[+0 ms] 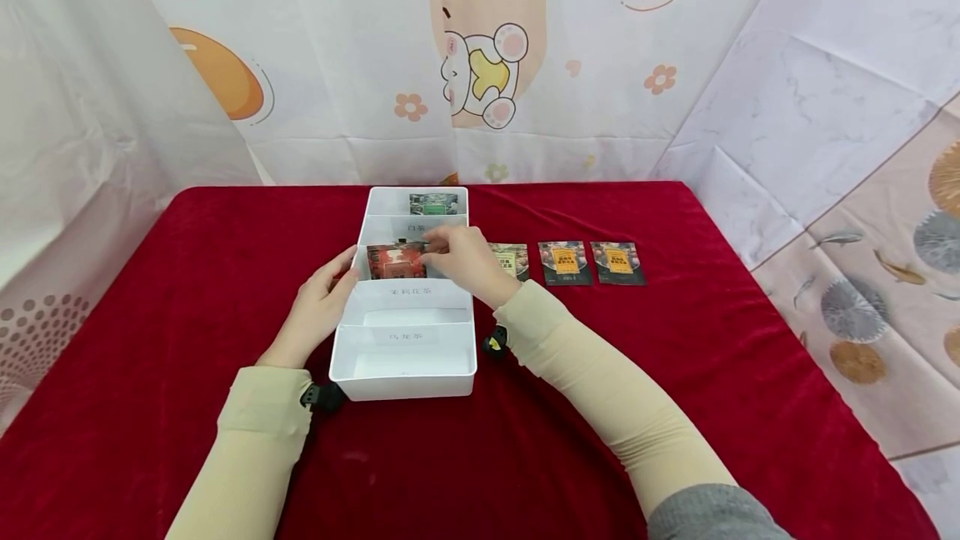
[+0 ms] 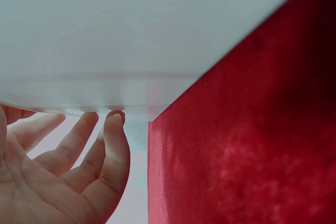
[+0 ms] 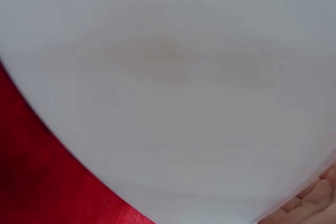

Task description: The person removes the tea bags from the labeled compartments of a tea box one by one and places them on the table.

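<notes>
A white storage box (image 1: 401,388) with several compartments stands on the red cloth in the head view. My left hand (image 1: 315,311) rests against the left rim of the box. In the left wrist view, the fingertips of the left hand (image 2: 73,166) touch that rim. A red and black packet (image 1: 395,262) is in the second compartment from the back. My right hand (image 1: 468,261) reaches over the right wall and pinches the packet at its right edge. A green and grey packet (image 1: 435,204) lies in the rearmost compartment. Only a corner of the right hand (image 3: 310,203) shows in the right wrist view.
Right of the box, a green-labelled packet (image 1: 512,259) lies partly behind my right hand. Beyond it are two yellow-labelled packets, the nearer (image 1: 566,263) and the farther (image 1: 618,263). Printed labels mark the box dividers. A patterned curtain (image 1: 337,107) hangs behind the table.
</notes>
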{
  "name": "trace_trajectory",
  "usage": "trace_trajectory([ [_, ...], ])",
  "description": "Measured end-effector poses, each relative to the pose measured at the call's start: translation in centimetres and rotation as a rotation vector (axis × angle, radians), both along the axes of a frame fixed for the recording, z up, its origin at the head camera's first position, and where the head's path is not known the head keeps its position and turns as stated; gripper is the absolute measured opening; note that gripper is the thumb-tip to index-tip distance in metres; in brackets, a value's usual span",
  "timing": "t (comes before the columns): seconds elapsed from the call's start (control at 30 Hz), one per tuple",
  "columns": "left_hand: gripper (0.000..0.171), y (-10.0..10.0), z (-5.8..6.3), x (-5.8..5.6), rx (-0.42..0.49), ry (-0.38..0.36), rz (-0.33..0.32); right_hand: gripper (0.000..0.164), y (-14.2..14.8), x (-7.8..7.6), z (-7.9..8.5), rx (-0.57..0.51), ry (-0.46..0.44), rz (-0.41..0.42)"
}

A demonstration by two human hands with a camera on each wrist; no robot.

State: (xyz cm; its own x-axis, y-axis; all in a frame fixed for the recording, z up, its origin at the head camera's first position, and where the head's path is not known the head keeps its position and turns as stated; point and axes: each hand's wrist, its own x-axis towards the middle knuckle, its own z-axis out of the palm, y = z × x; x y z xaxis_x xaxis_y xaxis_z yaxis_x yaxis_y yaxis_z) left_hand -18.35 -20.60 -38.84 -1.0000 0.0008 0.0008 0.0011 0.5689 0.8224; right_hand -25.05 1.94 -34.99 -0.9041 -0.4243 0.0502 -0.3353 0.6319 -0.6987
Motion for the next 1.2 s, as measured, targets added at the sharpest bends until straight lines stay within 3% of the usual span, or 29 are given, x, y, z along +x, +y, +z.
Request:
trace_trajectory([
  [0.47,0.054,-0.1,-0.1,-0.1,-0.010,0.009,-0.001,0.034,-0.9,0.4,-0.5,-0.078,-0.047,-0.031],
  [0.87,0.054,-0.1,-0.1,-0.1,-0.010,0.012,-0.001,0.007,-1.1,0.6,-0.9,-0.094,-0.032,-0.008],
  [1.07,0.054,-0.2,-0.1,-0.2,-0.011,0.014,0.000,0.010,-1.0,0.6,-1.1,-0.052,-0.014,-0.009],
  [1.2,0.054,-0.2,-0.1,-0.2,-0.015,0.020,-0.001,0.011,-0.7,0.7,-0.8,-0.085,-0.040,-0.009],
])
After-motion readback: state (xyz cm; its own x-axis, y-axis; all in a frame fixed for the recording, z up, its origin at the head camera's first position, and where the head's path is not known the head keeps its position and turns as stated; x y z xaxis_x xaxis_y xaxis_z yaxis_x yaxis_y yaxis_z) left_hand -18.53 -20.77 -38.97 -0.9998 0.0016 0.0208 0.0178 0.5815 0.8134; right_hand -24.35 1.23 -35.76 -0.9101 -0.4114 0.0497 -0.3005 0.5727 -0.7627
